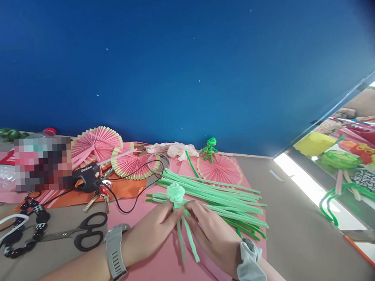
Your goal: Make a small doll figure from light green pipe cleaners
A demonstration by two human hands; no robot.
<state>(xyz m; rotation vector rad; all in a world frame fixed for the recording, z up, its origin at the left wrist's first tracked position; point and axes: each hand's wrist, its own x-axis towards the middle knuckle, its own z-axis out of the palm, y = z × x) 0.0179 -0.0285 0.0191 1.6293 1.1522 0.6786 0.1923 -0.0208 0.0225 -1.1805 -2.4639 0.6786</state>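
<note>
A pipe-cleaner coil (pixel 176 193) (pale green) is pinched in both hands (pixel 152 231) (pixel 210 232); pipe cleaners (pixel 216 192) are spread toward the paper's (pixel 139 275) right edge.

To my left I see black scissors (pixel 77 230) on the surface (pixel 290 219); near them lies a beaded string (pixel 40 218); beyond are keys (pixel 91 202), a clear red-labelled bottle (pixel 3 172) and two pink folded paper fans (pixel 96 145) edged pale yellow; before me stands a blue wall (pixel 172 66).

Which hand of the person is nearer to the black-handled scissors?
Left. The left hand is to the right of the scissors, apart from them; the right hand is on the same side, farther, beyond the left hand.
</note>
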